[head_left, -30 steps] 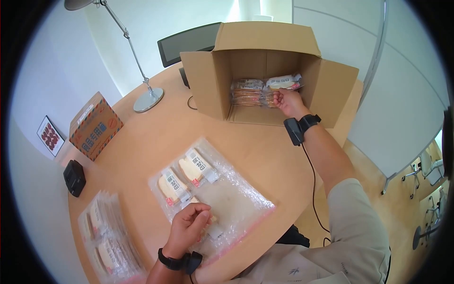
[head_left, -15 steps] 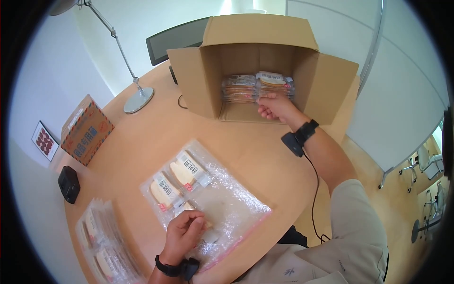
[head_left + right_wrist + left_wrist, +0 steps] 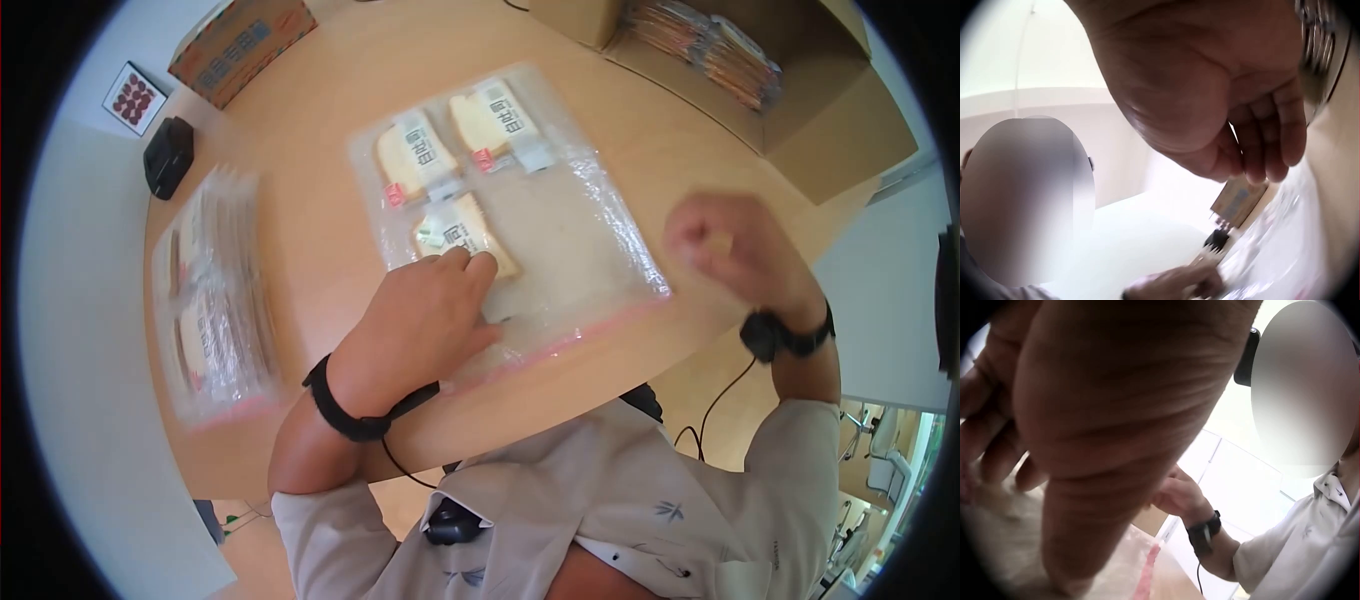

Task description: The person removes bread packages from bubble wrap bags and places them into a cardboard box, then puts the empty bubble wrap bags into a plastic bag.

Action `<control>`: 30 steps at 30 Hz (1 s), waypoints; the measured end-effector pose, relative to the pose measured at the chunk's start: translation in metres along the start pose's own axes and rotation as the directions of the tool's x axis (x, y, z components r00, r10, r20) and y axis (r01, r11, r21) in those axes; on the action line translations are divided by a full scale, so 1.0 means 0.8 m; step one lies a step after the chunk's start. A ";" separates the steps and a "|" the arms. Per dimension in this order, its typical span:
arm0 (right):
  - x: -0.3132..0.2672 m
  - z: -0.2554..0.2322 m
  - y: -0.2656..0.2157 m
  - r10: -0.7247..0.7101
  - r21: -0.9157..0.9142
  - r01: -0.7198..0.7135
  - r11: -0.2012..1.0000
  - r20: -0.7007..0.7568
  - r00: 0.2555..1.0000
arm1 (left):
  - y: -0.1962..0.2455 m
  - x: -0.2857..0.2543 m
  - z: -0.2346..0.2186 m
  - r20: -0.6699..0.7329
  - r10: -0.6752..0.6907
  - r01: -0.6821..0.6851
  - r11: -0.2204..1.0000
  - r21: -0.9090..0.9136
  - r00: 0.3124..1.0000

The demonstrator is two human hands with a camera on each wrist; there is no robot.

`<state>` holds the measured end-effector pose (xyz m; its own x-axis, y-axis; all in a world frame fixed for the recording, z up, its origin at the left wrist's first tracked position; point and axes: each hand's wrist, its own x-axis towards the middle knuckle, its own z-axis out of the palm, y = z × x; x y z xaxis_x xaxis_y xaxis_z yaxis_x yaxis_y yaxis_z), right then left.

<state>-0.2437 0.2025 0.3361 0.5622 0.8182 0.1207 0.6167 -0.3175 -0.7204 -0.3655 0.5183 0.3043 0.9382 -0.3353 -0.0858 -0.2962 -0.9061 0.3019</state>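
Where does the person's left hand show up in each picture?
Head: the left hand is near the middle, over the clear bag.
Left wrist: the left hand looms large at upper left.
Right wrist: the left hand is at the bottom, near the middle.
Shared landmark: the right hand.

"Where did the head view look from?"
"Above the shirt [image 3: 620, 470], steeply down across the table [image 3: 310, 265], open box [image 3: 840, 135] at two o'clock."
"And the wrist views?"
"Very close in, both facing back at the person [image 3: 1300, 550]; the left caught the right hand [image 3: 1180, 497] at five, the right caught the left hand [image 3: 1175, 283] at six."
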 end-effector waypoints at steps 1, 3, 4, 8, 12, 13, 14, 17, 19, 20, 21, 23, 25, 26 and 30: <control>-0.007 0.013 -0.016 -0.060 0.025 0.058 0.998 0.091 0.994 | -0.003 -0.001 -0.002 -0.002 -0.007 0.007 1.000 0.002 1.000; -0.037 0.025 -0.031 -0.126 0.064 0.116 0.991 0.176 0.976 | 0.017 0.003 0.000 -0.019 0.064 -0.065 0.995 -0.072 0.998; -0.040 0.038 -0.036 -0.182 0.149 0.146 0.978 0.261 0.948 | 0.014 0.005 -0.001 -0.014 0.066 -0.067 0.995 -0.069 0.998; -0.035 0.094 -0.049 -0.254 -0.068 0.278 0.958 0.250 0.934 | 0.003 0.011 -0.008 0.015 0.053 -0.049 0.981 -0.188 0.998; 0.004 0.131 -0.041 -0.415 -0.467 0.429 0.774 0.137 0.899 | 0.006 0.005 -0.021 -0.076 0.055 -0.073 0.960 -0.271 0.996; 0.015 0.140 -0.037 -0.435 -0.550 0.426 0.718 0.124 0.892 | 0.006 0.003 -0.024 -0.081 0.054 -0.074 0.961 -0.266 0.995; 0.024 0.146 -0.036 -0.454 -0.627 0.417 0.659 0.111 0.884 | 0.006 0.001 -0.026 -0.097 0.047 -0.072 0.960 -0.270 0.994; 0.042 0.151 -0.035 -0.490 -0.681 0.450 0.578 0.152 0.859 | 0.003 -0.001 -0.028 -0.128 0.050 -0.082 0.961 -0.264 0.990; 0.043 0.149 -0.040 -0.476 -0.679 0.465 0.568 0.191 0.859 | 0.001 -0.002 -0.028 -0.149 0.059 -0.096 0.962 -0.255 0.987; 0.043 0.147 -0.043 -0.460 -0.674 0.482 0.560 0.231 0.858 | 0.000 -0.003 -0.029 -0.153 0.041 -0.082 0.958 -0.273 0.987; 0.037 0.143 -0.049 -0.460 -0.678 0.485 0.552 0.237 0.856 | -0.002 -0.003 -0.028 -0.156 0.021 -0.067 0.954 -0.293 0.987; 0.013 0.126 -0.070 -0.457 -0.559 0.483 0.674 0.197 0.867 | -0.011 -0.002 -0.023 -0.166 0.040 -0.081 0.965 -0.249 0.985; -0.011 0.112 -0.079 -0.464 -0.485 0.410 0.773 0.010 0.886 | -0.016 -0.003 -0.022 -0.180 0.058 -0.095 0.974 -0.207 0.982; -0.020 0.102 -0.081 -0.429 -0.379 0.337 0.862 -0.191 0.883 | -0.013 -0.003 -0.027 -0.184 0.040 -0.092 0.955 -0.281 0.982; -0.035 0.047 -0.080 0.208 0.350 -0.098 0.932 -0.293 0.933 | -0.007 -0.003 -0.051 -0.071 0.066 -0.094 0.450 -0.888 0.995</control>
<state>-0.3196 0.2182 0.3528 0.8143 0.5571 0.1629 0.3268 -0.2080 -0.9219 -0.3592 0.5347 0.3418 0.9269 -0.3753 0.0025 -0.0622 -0.1472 0.9871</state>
